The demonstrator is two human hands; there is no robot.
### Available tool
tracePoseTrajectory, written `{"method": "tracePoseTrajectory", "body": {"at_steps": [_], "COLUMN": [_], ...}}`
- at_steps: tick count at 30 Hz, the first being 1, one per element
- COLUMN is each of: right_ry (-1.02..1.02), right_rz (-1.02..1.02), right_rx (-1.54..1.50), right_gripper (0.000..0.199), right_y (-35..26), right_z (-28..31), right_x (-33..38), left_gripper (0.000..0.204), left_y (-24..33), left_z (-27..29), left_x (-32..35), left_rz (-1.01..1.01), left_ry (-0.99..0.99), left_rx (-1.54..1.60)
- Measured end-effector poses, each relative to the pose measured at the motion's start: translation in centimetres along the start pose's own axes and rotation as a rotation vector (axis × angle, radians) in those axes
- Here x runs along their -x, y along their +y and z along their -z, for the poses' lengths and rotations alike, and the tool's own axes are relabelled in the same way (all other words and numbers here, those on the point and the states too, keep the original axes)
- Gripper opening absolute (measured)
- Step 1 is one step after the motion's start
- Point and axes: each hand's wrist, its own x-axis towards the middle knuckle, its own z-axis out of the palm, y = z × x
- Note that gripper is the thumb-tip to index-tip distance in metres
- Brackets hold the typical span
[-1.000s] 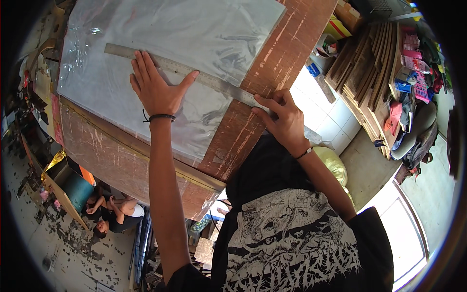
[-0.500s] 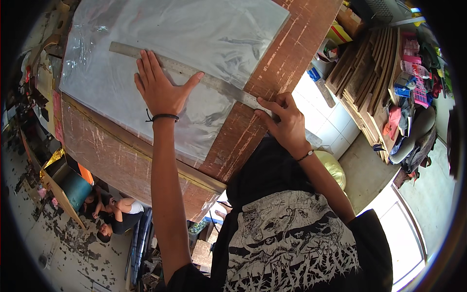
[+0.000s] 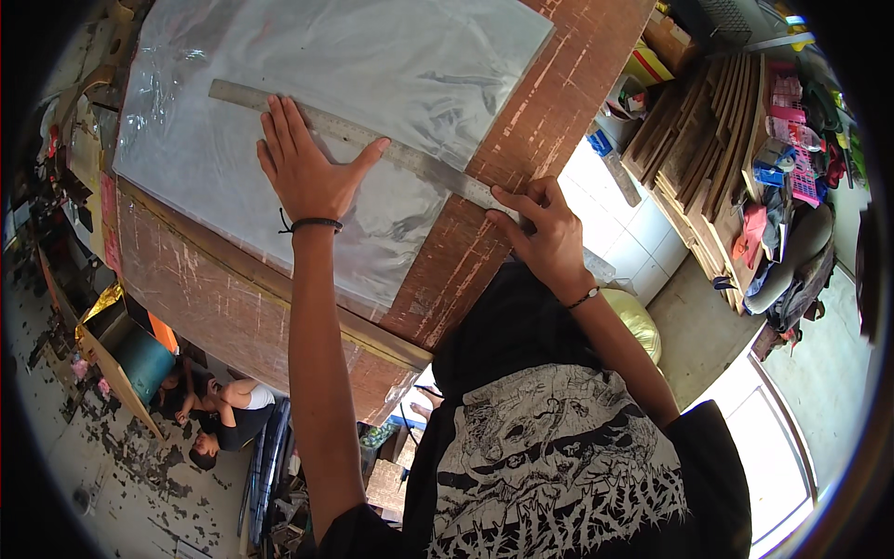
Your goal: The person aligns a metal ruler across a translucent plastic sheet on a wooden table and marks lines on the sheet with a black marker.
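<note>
A long metal ruler lies slantwise across a clear plastic sheet on a worn brown wooden table. My left hand presses on the ruler with its fingers spread, thumb stretched out to the right. At the table's right edge my right hand grips the ruler between thumb and fingers. The ruler's far end rests on the plastic, and its near end juts past the table edge, partly hidden behind my right hand.
Stacked wooden boards lean at the right, beside pink baskets and cloths. A yellowish bag sits below my right forearm. At lower left a person is near a teal cylinder and a dark bundle.
My hands and the ruler keep their places. The person at lower left has shifted their head slightly.
</note>
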Motion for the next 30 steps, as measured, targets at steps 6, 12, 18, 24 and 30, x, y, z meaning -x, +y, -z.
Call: {"method": "tracePoseTrajectory", "body": {"at_steps": [6, 12, 18, 24, 30], "right_ry": [-0.025, -0.038, -0.055, -0.035, -0.026], "right_rz": [-0.031, -0.026, -0.056, -0.023, 0.000], "right_rx": [-0.008, -0.021, -0.015, -0.021, -0.007], "right_gripper": [0.027, 0.027, 0.027, 0.028, 0.027], "right_y": [-0.2, -0.5, -0.7, -1.2, -1.3], "right_z": [0.0, 0.1, 0.4, 0.8, 1.0], "right_x": [0.0, -0.1, -0.3, -0.8, -0.4], "left_gripper": [0.143, 0.143, 0.143, 0.132, 0.126], "left_y": [0.0, -0.2, 0.1, 0.3, 0.2], "left_z": [0.0, 0.3, 0.3, 1.9, 2.9], "left_x": [0.1, 0.2, 0.0, -0.7, -1.2], "left_rz": [0.005, -0.002, 0.010, 0.018, -0.015], "left_ry": [-0.013, -0.019, -0.029, -0.049, -0.008], "left_rx": [0.002, -0.013, 0.048, 0.084, 0.180]}}
